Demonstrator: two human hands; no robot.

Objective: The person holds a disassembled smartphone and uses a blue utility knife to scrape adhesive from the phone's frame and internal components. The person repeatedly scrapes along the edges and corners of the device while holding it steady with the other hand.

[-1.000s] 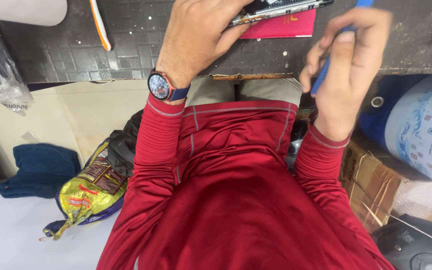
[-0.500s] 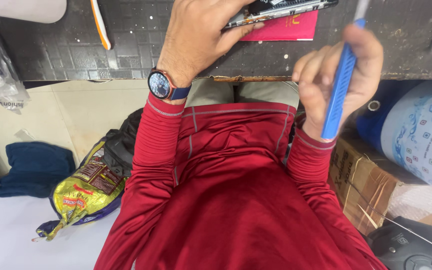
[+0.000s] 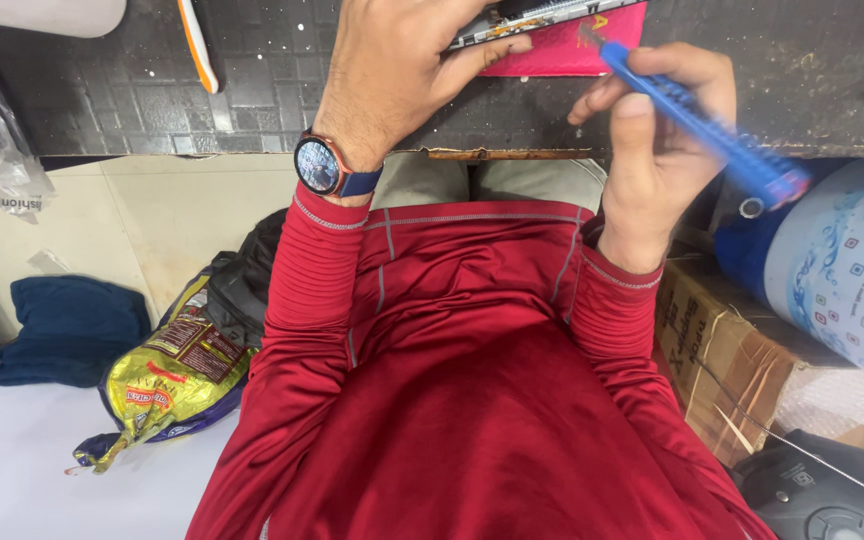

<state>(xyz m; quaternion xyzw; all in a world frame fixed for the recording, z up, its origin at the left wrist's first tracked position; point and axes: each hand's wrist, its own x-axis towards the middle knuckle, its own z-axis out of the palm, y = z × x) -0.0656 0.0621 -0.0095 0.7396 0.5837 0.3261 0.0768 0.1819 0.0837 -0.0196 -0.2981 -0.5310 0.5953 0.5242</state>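
Observation:
My left hand (image 3: 397, 70) grips a flat opened electronic device (image 3: 532, 18) at the top edge of the view, thumb along its lower edge. The device lies over a pink mat (image 3: 572, 50) on a dark gridded work surface (image 3: 252, 90). My right hand (image 3: 657, 140) holds a blue-handled tool (image 3: 712, 125) slanted, its tip pointing up-left at the device's edge over the mat. A round watch (image 3: 320, 166) with a blue strap sits on my left wrist. Both arms wear red sleeves.
An orange-and-white tool (image 3: 197, 45) lies on the work surface at upper left. Below the bench sit a yellow snack bag (image 3: 167, 385), a dark blue cloth (image 3: 67, 330), a black bag (image 3: 242, 280), a cardboard box (image 3: 742, 360) and a patterned blue-and-white roll (image 3: 837, 270).
My right hand has swung the blue tool from nearly upright to slanted, bringing its tip to the device's edge. My left hand has kept its hold on the device.

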